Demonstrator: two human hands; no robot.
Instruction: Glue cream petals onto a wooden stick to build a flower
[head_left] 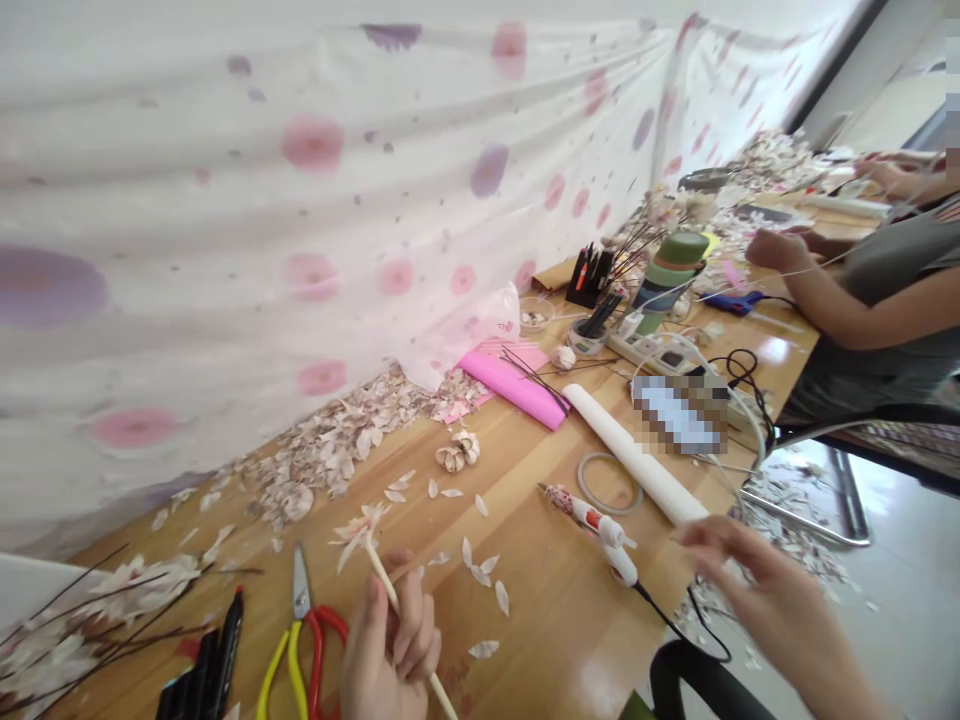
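Left hand (390, 650) is pinched around a thin wooden stick (397, 610) with a petal flower (360, 527) at its tip, held low over the surface (555, 620). Right hand (757, 590) hovers open, fingers loose, just right of the glue gun (600, 525) lying on the surface. Scissors (304, 640) sit just left of the stick.
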